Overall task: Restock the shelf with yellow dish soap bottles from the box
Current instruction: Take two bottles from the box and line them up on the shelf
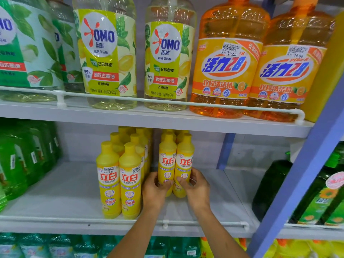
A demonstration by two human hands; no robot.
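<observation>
Store shelving is filling the view; I'm looking at a white middle shelf board [55, 192] with a thin white front rail [111, 219].

Task items: the left hand [154, 189] is gripping the lower body of a yellow plastic dish soap bottle with red lettering [167, 159], thumb lying across the front. The right hand [195, 187] is gripping a second yellow bottle [184, 161] the same way. Both are standing upright on the middle shelf, touching side by side, set back from the rail. More yellow caps are showing directly behind them. I can't tell if the bases are sitting on the board, since the hands are covering that.

Just left of the left hand, a block of matching yellow bottles [119, 179] is standing in two files, with the front pair near the rail.

Rest: bright green bottles [22, 161] are crowding the far left of this shelf, and a dark green bottle [270, 187] is sitting at the right by a blue upright post [305, 159]. On the shelf above, clear bottles with yellow-green OMO labels [108, 53] are standing beside large orange bottles [229, 67].
</observation>
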